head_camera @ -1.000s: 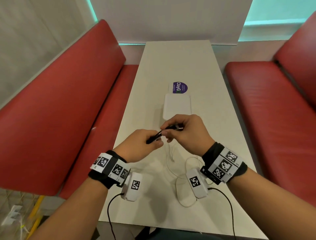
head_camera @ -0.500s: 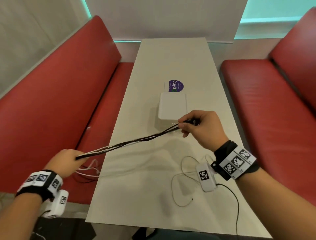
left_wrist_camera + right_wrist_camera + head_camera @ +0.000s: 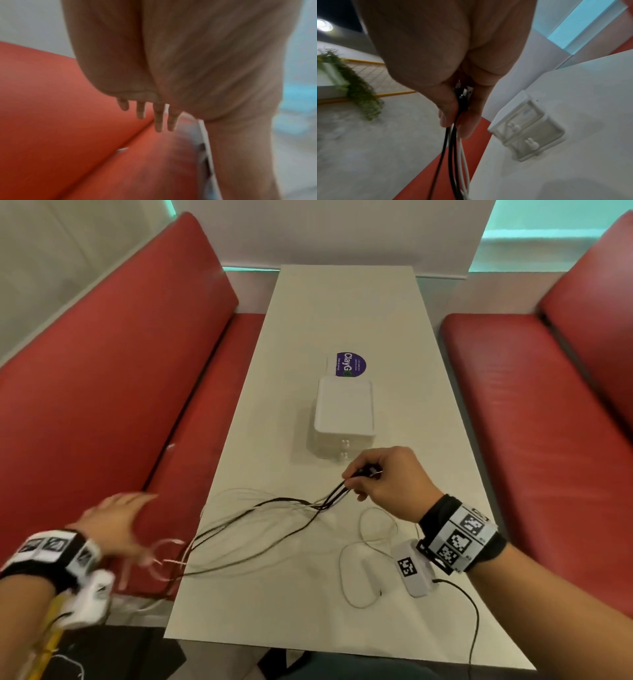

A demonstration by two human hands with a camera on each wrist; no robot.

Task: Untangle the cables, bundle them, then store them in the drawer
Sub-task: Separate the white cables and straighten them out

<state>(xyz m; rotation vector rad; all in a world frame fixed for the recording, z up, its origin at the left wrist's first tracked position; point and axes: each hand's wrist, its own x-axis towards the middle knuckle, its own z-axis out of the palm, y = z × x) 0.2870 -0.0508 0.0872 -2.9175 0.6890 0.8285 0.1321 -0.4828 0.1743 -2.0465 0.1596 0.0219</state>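
Note:
Several black and white cables sag loosely across the white table and run off its left edge. My right hand pinches their plug ends together just in front of the small white drawer unit. The right wrist view shows the plugs and cables hanging from the right hand, with the drawer unit and its two closed drawers beside it. My left hand is blurred, fingers spread, over the left red bench. In the left wrist view the left hand holds nothing.
A thin white cable loop lies on the table by my right wrist. A purple sticker sits behind the drawer unit. Red benches flank the table on both sides. A wall closes the far end.
The cables were stretched taut between both hands. My left hand has let go of them and opened, and the cables have dropped slack onto the table. My right hand keeps its grip.

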